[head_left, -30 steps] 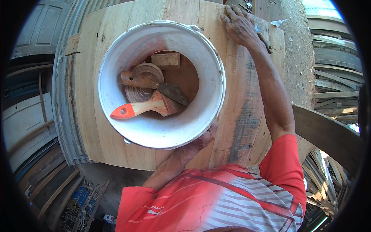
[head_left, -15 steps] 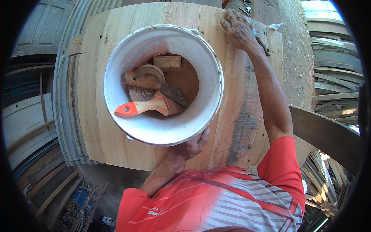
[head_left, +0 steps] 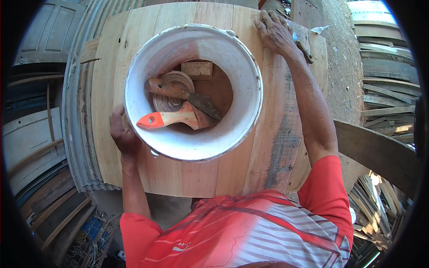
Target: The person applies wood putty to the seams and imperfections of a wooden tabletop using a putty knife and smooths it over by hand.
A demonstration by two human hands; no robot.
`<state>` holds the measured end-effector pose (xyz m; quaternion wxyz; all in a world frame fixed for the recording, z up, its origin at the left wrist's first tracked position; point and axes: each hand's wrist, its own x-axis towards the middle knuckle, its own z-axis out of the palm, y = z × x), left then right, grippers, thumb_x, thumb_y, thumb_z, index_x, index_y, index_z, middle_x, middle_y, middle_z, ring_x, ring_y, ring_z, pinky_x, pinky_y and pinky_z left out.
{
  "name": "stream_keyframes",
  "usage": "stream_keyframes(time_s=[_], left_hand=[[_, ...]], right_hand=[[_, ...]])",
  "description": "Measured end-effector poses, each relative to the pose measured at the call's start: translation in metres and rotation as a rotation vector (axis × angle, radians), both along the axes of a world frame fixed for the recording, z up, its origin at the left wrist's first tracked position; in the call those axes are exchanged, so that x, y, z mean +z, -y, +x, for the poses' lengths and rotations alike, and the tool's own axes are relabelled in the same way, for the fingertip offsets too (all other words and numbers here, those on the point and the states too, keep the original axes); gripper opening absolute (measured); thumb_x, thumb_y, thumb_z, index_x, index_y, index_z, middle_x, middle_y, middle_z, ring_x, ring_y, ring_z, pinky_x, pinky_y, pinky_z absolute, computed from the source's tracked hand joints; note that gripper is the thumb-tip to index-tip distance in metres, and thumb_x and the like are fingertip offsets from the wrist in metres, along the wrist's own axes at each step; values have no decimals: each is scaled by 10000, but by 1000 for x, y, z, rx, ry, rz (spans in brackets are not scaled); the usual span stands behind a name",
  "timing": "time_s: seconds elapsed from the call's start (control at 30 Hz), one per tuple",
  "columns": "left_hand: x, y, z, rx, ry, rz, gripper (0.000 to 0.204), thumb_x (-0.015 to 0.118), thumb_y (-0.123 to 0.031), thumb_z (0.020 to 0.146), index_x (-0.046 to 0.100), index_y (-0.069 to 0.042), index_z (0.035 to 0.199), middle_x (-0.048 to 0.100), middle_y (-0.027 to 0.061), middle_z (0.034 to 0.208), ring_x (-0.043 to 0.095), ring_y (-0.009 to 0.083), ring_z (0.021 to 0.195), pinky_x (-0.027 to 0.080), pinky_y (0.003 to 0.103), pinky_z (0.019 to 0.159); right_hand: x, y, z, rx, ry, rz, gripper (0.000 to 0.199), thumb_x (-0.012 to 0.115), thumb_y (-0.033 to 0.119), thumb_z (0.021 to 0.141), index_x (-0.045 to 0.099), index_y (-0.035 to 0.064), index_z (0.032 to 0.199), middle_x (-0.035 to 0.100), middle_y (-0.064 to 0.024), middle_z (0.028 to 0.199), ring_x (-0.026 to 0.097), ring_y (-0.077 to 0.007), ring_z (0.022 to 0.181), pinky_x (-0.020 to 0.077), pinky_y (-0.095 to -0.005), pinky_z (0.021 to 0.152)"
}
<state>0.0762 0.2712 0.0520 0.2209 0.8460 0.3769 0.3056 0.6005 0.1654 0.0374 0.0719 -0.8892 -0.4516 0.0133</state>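
Note:
A white bucket (head_left: 194, 149) stands on a panel of joined wooden boards (head_left: 243, 174). My left hand (head_left: 123, 133) is beside the bucket's lower left side, fingers loosely bent and partly hidden by its wall; I see nothing held in it. My right hand (head_left: 275, 33) rests on the panel's far right part, fingers stretched out. Inside the bucket lie a paintbrush (head_left: 172, 119) with an orange-tipped handle, a scraper (head_left: 178, 91) with a worn wooden handle and dark blade, a round ridged disc (head_left: 167, 103) and a small wooden block (head_left: 197, 70). Next to my right wrist lies a dark-handled tool (head_left: 304, 49), partly hidden.
Corrugated metal sheeting (head_left: 75, 134) runs along the panel's left side. A white scrap (head_left: 320, 30) sits at the far right corner. Stacked planks (head_left: 389, 89) and a long board (head_left: 373, 154) are on the right. Loose wood pieces (head_left: 373, 205) lie lower right.
My left hand has moved from the bucket's near side round to its left side. The bucket appears shifted slightly right and away from me. My right hand stays in place.

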Motion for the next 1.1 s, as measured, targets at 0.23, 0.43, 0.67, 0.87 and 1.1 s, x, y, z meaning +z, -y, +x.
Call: stream_keyframes(time_s=[0.23,0.43,0.67,0.87,1.1], left_hand=[[-35,-142,86,186,-53,124,450,641,-350,1025,679,1,1304,699,249,1280,645,418,1216,493,499,1060],[-43,-162,139,319,-221,235,474,676,-426,964,700,-97,1305,664,177,1343,617,396,1257,480,549,1057],[-47,-162,155,334,-310,213,506,677,-445,940,666,-115,1324,622,145,1392,583,393,1292,455,593,1058],[-51,-165,152,366,-319,217,514,682,-456,906,662,-144,1314,627,146,1375,585,395,1284,469,588,1039],[-53,-168,138,392,-305,176,517,682,-457,890,668,-149,1305,634,154,1363,592,398,1275,484,574,1026]], right_hand=[[-6,5,8,49,-69,89,713,404,571,1077,377,148,1650,305,-191,1724,233,-388,1610,172,-535,1306],[0,10,11,78,-98,44,754,408,543,1082,322,68,1661,275,-238,1723,230,-394,1610,178,-498,1312],[7,22,17,132,-91,-51,769,411,546,1082,332,38,1654,250,-245,1729,213,-395,1614,191,-467,1317],[15,26,6,123,-76,-82,773,410,564,1079,332,59,1660,237,-227,1739,218,-370,1618,191,-468,1319],[35,22,-7,150,-189,-54,769,437,548,1085,337,37,1651,280,-247,1717,246,-374,1608,227,-456,1310]])
